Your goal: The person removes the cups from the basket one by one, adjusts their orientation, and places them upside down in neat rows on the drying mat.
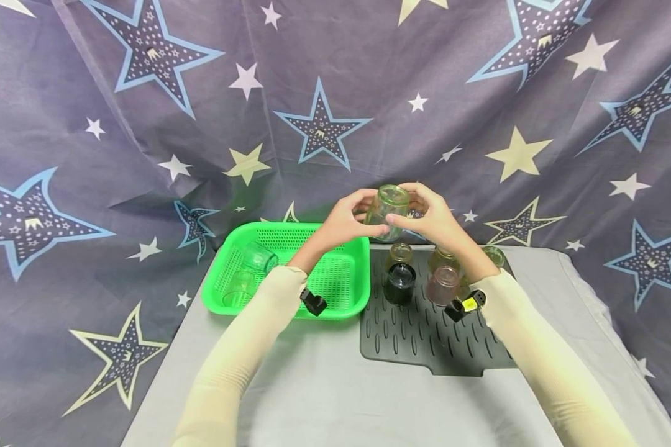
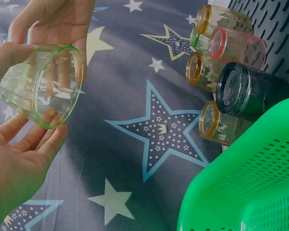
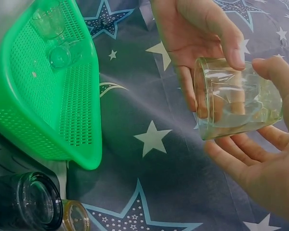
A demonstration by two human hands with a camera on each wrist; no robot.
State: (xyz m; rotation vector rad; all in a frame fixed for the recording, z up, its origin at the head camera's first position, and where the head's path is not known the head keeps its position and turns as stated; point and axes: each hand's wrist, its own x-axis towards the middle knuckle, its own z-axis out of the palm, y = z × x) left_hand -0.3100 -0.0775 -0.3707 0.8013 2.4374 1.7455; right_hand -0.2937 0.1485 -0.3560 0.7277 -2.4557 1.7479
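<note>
The glass (image 1: 380, 215) was in the air, near the back of the mat (image 1: 408, 338) as the head view showed it, slightly tilted and with its wide rim facing down. The left hand (image 1: 346, 217) and the right hand (image 1: 438, 217) were both grasping it, thumbs on the near side and fingers curled about the far side. That two-sided grip suited smooth glass, which would probably slip easily; a light, even squeeze seemed wiser than a hard pinch. The black glass (image 1: 401, 287) and the pink glass (image 1: 443, 287) stood on the mat, with an amber glass (image 1: 399, 253) just behind the black one, so any lowering there called for a level rim, a slow descent and fingers clear of the neighbours. The basket (image 1: 365, 273), with two glasses in it, sat beside the mat on the surface (image 1: 313, 385); the left sleeve (image 1: 246, 347) crossed over its front, so a raised wrist was advisable.
</note>
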